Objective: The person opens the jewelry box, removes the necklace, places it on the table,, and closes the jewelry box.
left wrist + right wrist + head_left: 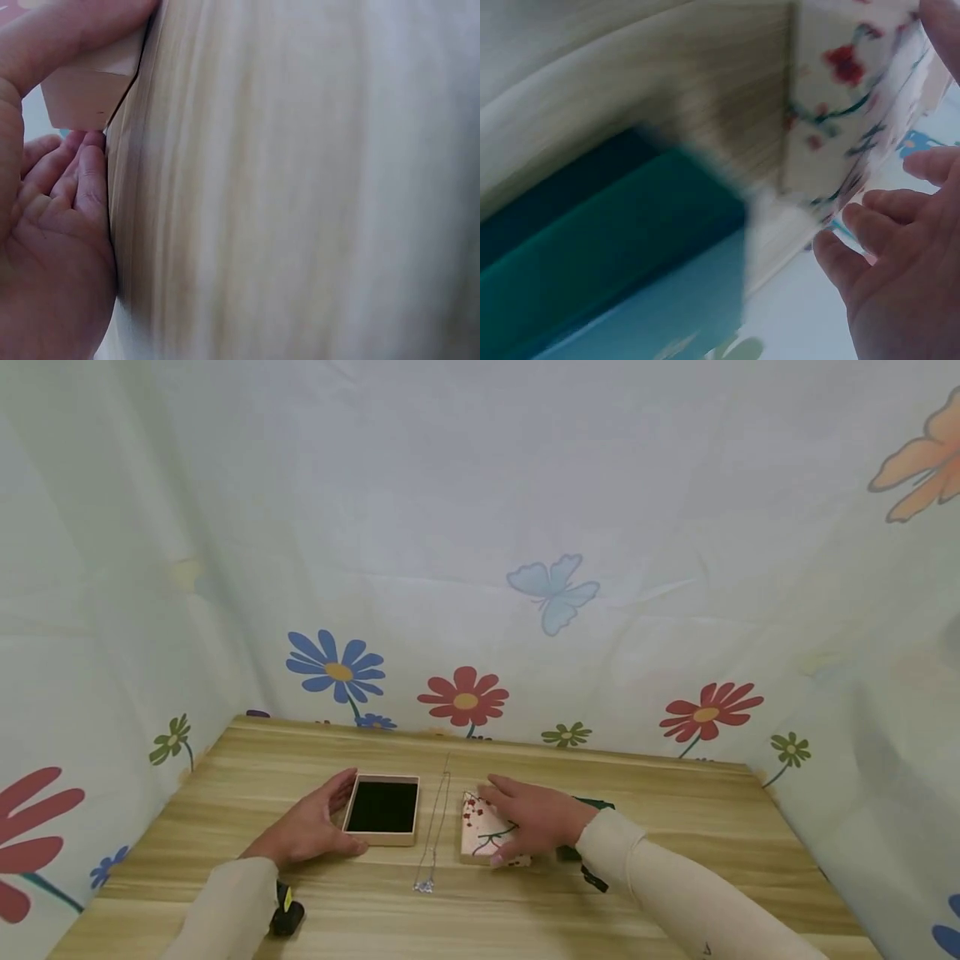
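An open pink-edged box (pixel 381 840) with a dark lining lies on the table. My left hand (pixel 318 827) is at its left side, thumb by the near corner and fingers by the far one. In the left wrist view these fingers (pixel 91 180) lie fairly straight, tips at the box's side. A silver necklace (pixel 423 886) is laid out lengthwise to the right of the box. Farther right is a cream box lid (pixel 480 839) with red blossoms. My right hand (pixel 536 817) spreads over it, and the right wrist view has its fingers (pixel 885 225) loosely extended beside the lid.
A dark green box (pixel 615 255) sits close to the floral lid, partly hidden under my right forearm in the head view. The wood-grain table (pixel 360 910) meets a flower-printed cloth wall (pixel 450 610) at the back and sides.
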The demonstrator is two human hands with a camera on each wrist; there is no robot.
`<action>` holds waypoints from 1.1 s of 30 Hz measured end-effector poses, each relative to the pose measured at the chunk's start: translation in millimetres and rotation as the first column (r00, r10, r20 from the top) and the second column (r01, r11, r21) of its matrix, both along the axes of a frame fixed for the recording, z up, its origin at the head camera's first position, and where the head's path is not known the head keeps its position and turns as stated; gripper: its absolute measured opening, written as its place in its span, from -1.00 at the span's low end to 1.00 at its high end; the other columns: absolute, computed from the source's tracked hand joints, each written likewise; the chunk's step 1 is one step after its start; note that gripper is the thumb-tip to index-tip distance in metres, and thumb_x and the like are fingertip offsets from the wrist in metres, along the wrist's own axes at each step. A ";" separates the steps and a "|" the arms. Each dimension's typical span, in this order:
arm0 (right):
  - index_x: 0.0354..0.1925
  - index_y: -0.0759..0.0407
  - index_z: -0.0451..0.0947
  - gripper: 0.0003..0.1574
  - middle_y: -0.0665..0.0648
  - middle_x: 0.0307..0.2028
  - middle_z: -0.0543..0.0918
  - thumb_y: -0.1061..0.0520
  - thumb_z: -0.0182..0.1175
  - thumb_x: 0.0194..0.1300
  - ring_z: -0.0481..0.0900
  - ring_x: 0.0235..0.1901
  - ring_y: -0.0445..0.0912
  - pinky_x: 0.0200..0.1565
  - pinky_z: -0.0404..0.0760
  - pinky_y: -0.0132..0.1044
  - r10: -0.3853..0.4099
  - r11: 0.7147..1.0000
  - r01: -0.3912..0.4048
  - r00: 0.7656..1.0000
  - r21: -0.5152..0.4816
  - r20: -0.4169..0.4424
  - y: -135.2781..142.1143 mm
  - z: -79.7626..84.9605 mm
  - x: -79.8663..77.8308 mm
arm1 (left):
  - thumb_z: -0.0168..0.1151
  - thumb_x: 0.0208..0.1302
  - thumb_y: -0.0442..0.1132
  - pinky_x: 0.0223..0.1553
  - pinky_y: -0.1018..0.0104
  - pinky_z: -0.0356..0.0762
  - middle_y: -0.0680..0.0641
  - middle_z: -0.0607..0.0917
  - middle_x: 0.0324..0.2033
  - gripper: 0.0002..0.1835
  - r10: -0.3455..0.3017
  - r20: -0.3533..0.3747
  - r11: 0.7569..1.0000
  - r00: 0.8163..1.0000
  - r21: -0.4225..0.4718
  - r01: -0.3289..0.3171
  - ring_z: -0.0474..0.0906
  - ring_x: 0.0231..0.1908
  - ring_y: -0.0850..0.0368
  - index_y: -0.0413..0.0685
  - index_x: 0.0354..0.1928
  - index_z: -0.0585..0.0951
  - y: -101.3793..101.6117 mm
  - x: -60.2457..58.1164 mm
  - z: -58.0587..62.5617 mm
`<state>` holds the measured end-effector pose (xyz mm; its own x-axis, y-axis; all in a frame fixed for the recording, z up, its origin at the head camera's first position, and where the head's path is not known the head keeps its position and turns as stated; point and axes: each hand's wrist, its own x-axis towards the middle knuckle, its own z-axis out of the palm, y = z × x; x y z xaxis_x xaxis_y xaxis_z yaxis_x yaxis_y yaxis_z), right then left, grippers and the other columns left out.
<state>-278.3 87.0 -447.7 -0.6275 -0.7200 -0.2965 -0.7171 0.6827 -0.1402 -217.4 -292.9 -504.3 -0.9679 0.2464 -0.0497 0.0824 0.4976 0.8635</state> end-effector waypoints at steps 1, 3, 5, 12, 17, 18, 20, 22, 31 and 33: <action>0.69 -0.04 -0.08 0.39 0.14 0.69 -0.03 -0.58 0.28 0.21 0.16 0.63 0.03 0.53 0.37 -0.02 -0.010 1.000 0.010 1.000 0.002 0.016 5.9 0.4 1.0 | 0.71 -0.08 -0.20 0.52 -0.29 0.18 -0.45 0.15 0.58 0.37 0.001 0.001 1.000 1.000 0.000 -0.001 0.13 0.55 -0.47 -0.31 0.64 -0.05 0.2 0.3 0.2; 0.69 0.01 -0.07 0.43 0.17 0.69 -0.02 -0.56 0.33 0.18 0.17 0.62 0.06 0.52 0.38 0.02 -0.022 1.000 0.022 0.999 0.002 0.037 15.5 1.4 2.9 | 0.71 -0.08 -0.20 0.52 -0.28 0.18 -0.45 0.14 0.58 0.37 0.001 0.001 1.000 1.000 -0.001 -0.001 0.13 0.55 -0.47 -0.31 0.64 -0.06 0.3 0.6 0.2; 0.69 0.05 -0.07 0.48 0.18 0.68 0.00 -0.56 0.36 0.14 0.18 0.62 0.08 0.52 0.39 0.03 -0.022 1.000 0.022 0.999 0.012 0.035 22.2 1.9 3.7 | 0.71 -0.08 -0.21 0.52 -0.27 0.18 -0.45 0.15 0.58 0.37 0.002 0.001 1.000 1.000 0.001 -0.002 0.13 0.55 -0.47 -0.32 0.63 -0.05 0.0 0.4 0.0; 0.69 0.05 -0.12 0.57 0.17 0.68 0.04 -0.55 0.43 0.05 0.23 0.60 0.09 0.49 0.42 0.07 -0.042 0.999 0.043 0.998 -0.004 0.050 31.9 -1.0 4.4 | 0.73 -0.10 -0.21 0.53 -0.25 0.11 -0.44 0.08 0.60 0.42 0.000 0.006 1.000 1.000 0.014 0.000 0.09 0.57 -0.45 -0.32 0.64 -0.11 -0.9 0.4 0.5; 0.67 0.03 0.00 0.44 0.18 0.64 0.15 -0.49 0.46 0.11 0.35 0.53 0.13 0.43 0.49 0.10 -0.059 0.996 0.062 0.997 -0.061 0.055 32.9 -4.9 4.1 | 0.75 -0.13 -0.18 0.55 -0.24 0.06 -0.41 0.05 0.62 0.48 0.006 0.008 1.000 1.000 -0.002 -0.006 0.07 0.59 -0.41 -0.30 0.65 -0.16 -0.5 -0.4 1.5; 0.66 0.02 0.02 0.41 0.19 0.64 0.17 -0.48 0.46 0.12 0.37 0.52 0.14 0.42 0.50 0.10 -0.061 0.995 0.065 0.997 -0.070 0.053 33.2 -5.6 3.7 | 0.75 -0.14 -0.18 0.55 -0.24 0.06 -0.40 0.06 0.62 0.49 0.007 0.010 1.000 1.000 -0.003 -0.007 0.07 0.59 -0.41 -0.30 0.65 -0.16 0.0 -0.5 1.9; 0.66 0.01 0.06 0.38 0.20 0.62 0.20 -0.46 0.46 0.13 0.39 0.50 0.15 0.41 0.51 0.10 -0.065 0.994 0.069 0.997 -0.085 0.046 33.5 -6.0 3.1 | 0.75 -0.15 -0.16 0.56 -0.26 0.06 -0.40 0.07 0.62 0.50 0.010 0.010 1.000 1.000 -0.011 -0.010 0.08 0.59 -0.41 -0.29 0.66 -0.17 0.3 -0.7 2.3; 0.65 0.00 0.08 0.37 0.20 0.62 0.22 -0.45 0.47 0.12 0.41 0.49 0.15 0.40 0.52 0.10 -0.075 0.993 0.079 0.996 -0.093 0.040 33.7 -5.6 1.9 | 0.75 -0.13 -0.16 0.56 -0.28 0.07 -0.40 0.06 0.62 0.50 0.004 0.009 1.000 1.000 -0.011 -0.004 0.08 0.59 -0.42 -0.29 0.66 -0.19 0.4 -1.0 2.5; 0.64 -0.01 0.10 0.34 0.25 0.60 0.24 -0.43 0.48 0.13 0.44 0.46 0.19 0.41 0.53 0.11 -0.059 0.989 0.060 0.998 -0.133 0.013 26.2 3.2 -3.2 | 0.76 -0.15 -0.18 0.57 -0.27 0.06 -0.37 0.07 0.63 0.54 0.021 0.035 1.000 0.999 -0.016 -0.021 0.07 0.59 -0.40 -0.26 0.66 -0.23 1.2 -1.5 3.2; 0.64 -0.01 0.11 0.32 0.25 0.60 0.25 -0.42 0.48 0.14 0.46 0.45 0.19 0.40 0.53 0.11 -0.049 0.989 0.049 0.999 -0.139 0.003 22.2 5.5 -3.5 | 0.76 -0.16 -0.19 0.57 -0.28 0.05 -0.38 0.07 0.62 0.54 0.019 0.035 1.000 0.999 -0.010 -0.019 0.07 0.59 -0.41 -0.27 0.66 -0.24 1.2 -1.2 2.7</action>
